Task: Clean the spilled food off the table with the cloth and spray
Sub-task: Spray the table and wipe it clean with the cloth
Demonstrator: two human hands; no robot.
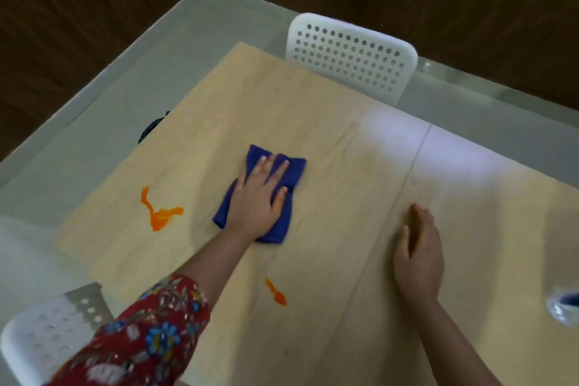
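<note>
**A:** Two orange spills show on the counter (329, 103), and the blue cloth (293, 172) covers neither. Which way does the larger orange spill (158, 213) lie from the left grip (255, 200)?

**B:** Off its little-finger side, to the left. It is near but apart, with bare counter between the cloth's edge and the smear.

**A:** And the smaller orange spill (275, 291)?

**B:** Back toward the person from that grip, past the cloth's near end, just beside the forearm on its thumb side.

**A:** How is the grip set?

**B:** It is flat, with the fingers straight and spread, pressing the folded cloth onto the counter rather than curling round it. The cloth's long axis runs roughly along the line of the hand and forearm. I'd judge that a sideways sweep to the left would bring its long edge onto the larger spill.

**A:** Could the right grip (418, 255) serve instead?

**B:** Hardly. It rests on the counter well off to the thumb side of the left grip, its fingers loosely together and holding nothing. It is farther from both spills. A blurred clear thing with some blue in it, probably the spray bottle (564, 307), stands beyond it at the frame's edge. The right grip is the nearer one to that.
</note>
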